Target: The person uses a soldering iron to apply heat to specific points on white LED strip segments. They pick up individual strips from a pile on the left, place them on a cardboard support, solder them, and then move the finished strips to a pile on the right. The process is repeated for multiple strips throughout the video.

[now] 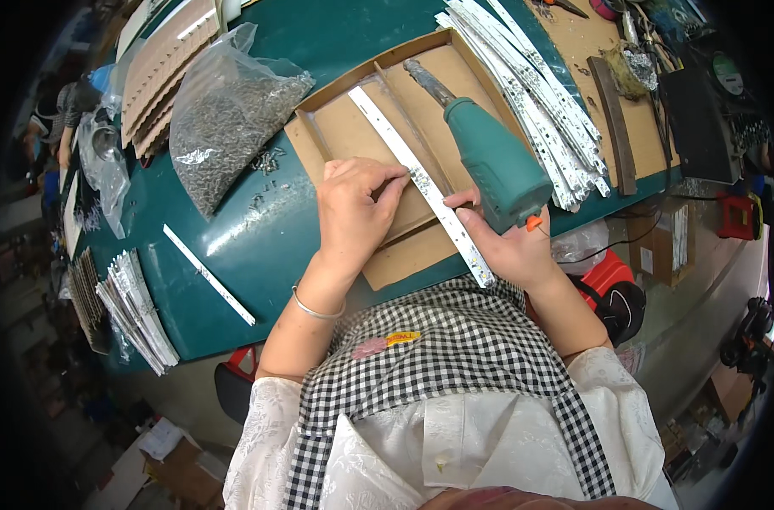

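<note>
A long, narrow white strip (438,209) with small metallic and yellowish spots lies slantwise over a shallow cardboard tray (387,266). My left hand (350,208) is closed, its thumb and forefinger pinching at the strip's left edge near mid-length. At the strip's nearer half, my right hand (516,252) grips the right edge between thumb and fingers. A green power tool (495,161) with a metal nose and an orange piece at its rear end overlaps the right hand. It hides some of that hand's fingers, so I cannot tell whether they also hold it.
A clear bag of small screws (221,119) stands left of the tray, with loose screws (268,160) beside it. White strips lie in a pile (540,102) at right and a bundle (136,310) at left; a single strip (209,275) lies nearby. Corrugated cardboard pieces (168,72) stand far left.
</note>
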Available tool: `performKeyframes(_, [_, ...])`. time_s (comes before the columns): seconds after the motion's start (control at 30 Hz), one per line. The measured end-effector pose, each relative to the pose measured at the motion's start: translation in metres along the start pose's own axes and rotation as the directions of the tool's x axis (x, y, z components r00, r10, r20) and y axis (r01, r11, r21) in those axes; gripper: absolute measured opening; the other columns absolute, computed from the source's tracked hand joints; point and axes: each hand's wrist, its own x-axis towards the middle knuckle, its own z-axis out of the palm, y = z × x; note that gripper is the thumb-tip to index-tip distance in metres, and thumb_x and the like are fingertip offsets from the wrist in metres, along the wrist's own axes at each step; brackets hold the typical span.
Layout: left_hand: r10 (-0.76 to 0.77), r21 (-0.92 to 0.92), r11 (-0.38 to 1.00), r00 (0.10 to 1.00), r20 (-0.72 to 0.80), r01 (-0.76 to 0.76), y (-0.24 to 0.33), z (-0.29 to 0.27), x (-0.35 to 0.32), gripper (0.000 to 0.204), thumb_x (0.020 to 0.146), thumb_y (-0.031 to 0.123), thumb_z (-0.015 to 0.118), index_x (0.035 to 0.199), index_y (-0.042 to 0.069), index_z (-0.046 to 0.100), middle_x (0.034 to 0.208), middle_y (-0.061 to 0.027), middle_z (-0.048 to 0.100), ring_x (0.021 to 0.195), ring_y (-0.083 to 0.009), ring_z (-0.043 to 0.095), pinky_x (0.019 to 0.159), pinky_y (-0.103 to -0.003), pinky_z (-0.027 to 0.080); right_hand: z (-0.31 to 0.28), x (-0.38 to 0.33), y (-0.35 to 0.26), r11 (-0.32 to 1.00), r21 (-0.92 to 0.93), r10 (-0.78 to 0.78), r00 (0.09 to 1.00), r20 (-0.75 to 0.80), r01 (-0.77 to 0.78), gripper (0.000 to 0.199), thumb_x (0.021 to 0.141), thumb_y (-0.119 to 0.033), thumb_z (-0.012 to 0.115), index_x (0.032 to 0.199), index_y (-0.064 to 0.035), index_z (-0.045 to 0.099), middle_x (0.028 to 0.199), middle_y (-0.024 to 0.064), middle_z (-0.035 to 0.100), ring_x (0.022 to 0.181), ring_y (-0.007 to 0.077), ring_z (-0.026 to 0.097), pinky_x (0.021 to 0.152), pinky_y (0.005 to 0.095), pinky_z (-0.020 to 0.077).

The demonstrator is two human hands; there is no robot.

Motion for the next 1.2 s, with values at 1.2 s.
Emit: performKeyframes(1.2, [-0.023,0.031,0.999,0.999,0.033,0.022,0.002,0.003,0.005,0.006,0.074,0.003,0.075,0.080,0.006,0.076,0.076,-0.0083,0.072,0.073,-0.0245,0.067,0.075,-0.037,0.045,-0.001,0.004,0.015,0.999,-0.023,0.038,0.999,0.035,-0.037,0.020,0.085,0.008,0.064,0.105,0.0030,0.065,0.098,0.0092,0.073,0.088,0.0123,0.067,0.079,0.0273,0.0540])
